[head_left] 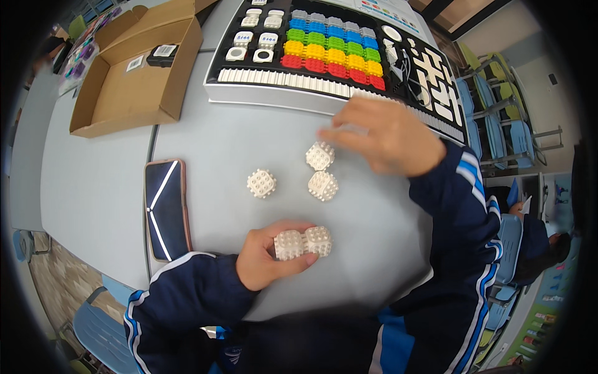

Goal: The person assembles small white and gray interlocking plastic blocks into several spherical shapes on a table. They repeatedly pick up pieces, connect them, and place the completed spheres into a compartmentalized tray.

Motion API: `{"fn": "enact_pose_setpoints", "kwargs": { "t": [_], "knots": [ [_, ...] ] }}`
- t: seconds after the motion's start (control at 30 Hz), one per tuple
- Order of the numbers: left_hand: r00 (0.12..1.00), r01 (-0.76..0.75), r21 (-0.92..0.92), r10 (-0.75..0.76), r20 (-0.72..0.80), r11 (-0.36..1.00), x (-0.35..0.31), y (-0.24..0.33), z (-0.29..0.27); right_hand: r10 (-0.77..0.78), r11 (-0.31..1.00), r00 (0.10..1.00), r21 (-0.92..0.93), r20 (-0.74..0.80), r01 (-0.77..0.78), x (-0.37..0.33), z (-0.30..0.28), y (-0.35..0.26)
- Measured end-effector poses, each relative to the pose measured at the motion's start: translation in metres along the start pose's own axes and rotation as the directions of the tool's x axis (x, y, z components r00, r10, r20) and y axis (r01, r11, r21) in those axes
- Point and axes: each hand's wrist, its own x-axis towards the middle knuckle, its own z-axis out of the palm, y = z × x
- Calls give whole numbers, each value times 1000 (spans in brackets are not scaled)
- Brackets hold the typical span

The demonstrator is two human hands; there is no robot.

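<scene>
My left hand (265, 252) is wrapped round a pair of white studded cube blocks (289, 245) near the front of the table; they sit side by side, touching. Farther out, two more white studded blocks (322, 186) stand one behind the other, close together. A single white studded block (261, 184) lies to their left, apart from them. Above and right of the far block hovers my right hand (380, 134), in front of the kit box's near edge. Its fingers are bent and blurred by motion, so whether they hold anything is unclear.
Across the back lies a kit box (274, 100) with rows of coloured blocks (333, 50), a strip of white connector pieces (283, 79) and white flat parts (433, 78). An open cardboard box (128, 100) stands back left. A phone (167, 209) lies left, beside a table seam.
</scene>
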Motion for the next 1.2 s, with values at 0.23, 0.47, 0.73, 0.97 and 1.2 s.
{"fn": "enact_pose_setpoints", "kwargs": {
  "t": [0.23,0.47,0.73,0.97,1.2],
  "knots": [
    [1000,1,-68,0,20,998,3,0,1,14,999,991,44,133,-20,-3,18,-22],
    [1000,-29,-90,30,4,995,2,-4,-2,73,944,997,324,-35,-58,28,-7,28],
    [999,-39,-71,41,22,997,6,-8,-1,564,815,689,175,-455,-552,80,26,208],
    [998,-40,-90,44,39,995,5,-6,-2,683,709,541,265,-491,-654,117,74,249],
    [997,-57,-139,63,45,989,5,-8,-2,630,759,602,227,-491,-610,122,82,251]
  ]
}}
